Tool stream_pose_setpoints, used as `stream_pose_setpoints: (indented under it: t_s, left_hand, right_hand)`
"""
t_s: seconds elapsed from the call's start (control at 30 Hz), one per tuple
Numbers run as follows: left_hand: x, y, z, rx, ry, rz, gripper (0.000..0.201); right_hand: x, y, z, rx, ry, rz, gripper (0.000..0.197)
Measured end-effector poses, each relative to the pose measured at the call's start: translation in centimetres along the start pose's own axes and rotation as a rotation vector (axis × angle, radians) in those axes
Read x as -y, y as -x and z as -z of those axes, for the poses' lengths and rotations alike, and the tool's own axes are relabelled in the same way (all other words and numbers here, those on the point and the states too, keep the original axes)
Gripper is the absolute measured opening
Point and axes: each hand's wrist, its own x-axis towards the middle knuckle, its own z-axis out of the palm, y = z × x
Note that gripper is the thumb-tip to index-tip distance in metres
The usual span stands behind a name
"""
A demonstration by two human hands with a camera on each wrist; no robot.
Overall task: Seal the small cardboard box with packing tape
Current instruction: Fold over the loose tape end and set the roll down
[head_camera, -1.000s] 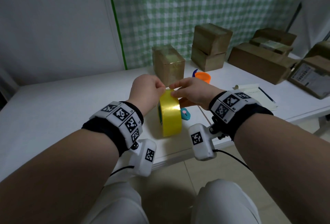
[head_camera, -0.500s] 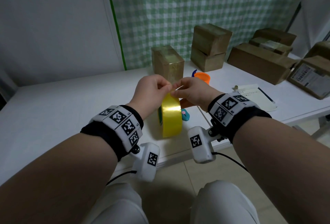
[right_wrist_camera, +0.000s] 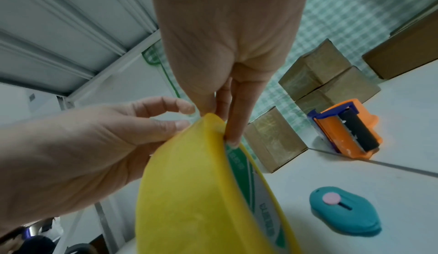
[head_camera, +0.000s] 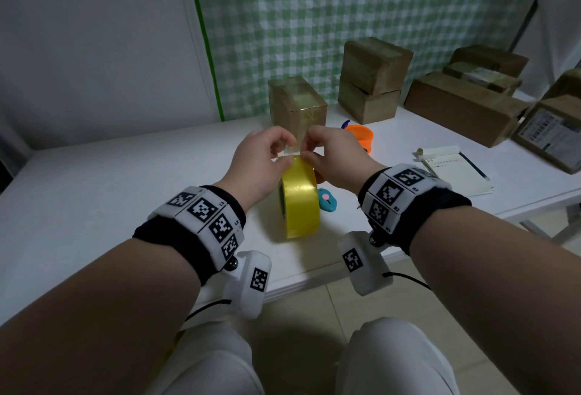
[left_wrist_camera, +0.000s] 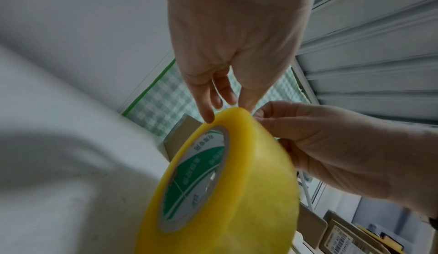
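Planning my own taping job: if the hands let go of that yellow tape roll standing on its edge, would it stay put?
Probably not: the tape roll stands on its curved rim, so it could roll or topple. It looks thickly wound, likely heavy for its size.

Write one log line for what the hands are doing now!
step: peeling tape end | left hand: pinches end | right hand: pinches end | tape roll: upright on table | box: waiting

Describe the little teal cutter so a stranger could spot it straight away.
Start at the white table, then find the yellow tape roll standing on edge near the front edge. Lying flat just right of it is the teal cutter, the only rounded teal thing there, with a pink round button on top.
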Motion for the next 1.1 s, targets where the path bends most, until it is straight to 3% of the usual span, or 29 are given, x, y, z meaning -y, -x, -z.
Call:
stream_pose_setpoints:
  t_s: [0.13, 0.23, 0.33, 0.5, 0.8, 0.9, 1.1]
  left_hand:
    - [-0.3, 0.0, -0.1, -0.028, 0.026, 0.059, 0.028]
    - [-0.3, -0.3, 0.2, -0.050, 0.043, 0.122, 0.053]
    - [-0.4, -0.7, 0.4, -0.029, 0.018, 0.159, 0.010]
    - [-0.8, -1.0, 0.0, -0.003, -0.076, 0.082, 0.010]
    - [0.0, -0.6, 0.0, -0.001, 0.184, 0.159, 0.027]
    - [-0.2, -0.7, 0.0, -0.005, 0.191, 0.153, 0.028]
    - [0.1, -0.5, -0.1, -0.046, 0.203, 0.168, 0.024]
  right_hand:
    - [-0.2, -0.2, -0.3, -0.008, 0.005, 0.003, 0.010]
    - [-0.4, -0.3, -0.4, 0.005, -0.070, -0.048, 0.006]
    - [-0.5, -0.2, -0.4, 0.025, -0.139, -0.086, 0.004]
    - [-0.8, -0.4, -0.6, 0.027, -0.185, -0.142, 0.010]
    - [-0.8, -0.3, -0.6, -0.061, -0.236, -0.108, 0.004]
    - [-0.8, -0.4, -0.5, -0.055, -0.407, -0.175, 0.022]
    - [-0.7, -0.3, -0.6, -0.055, -0.541, -0.233, 0.036]
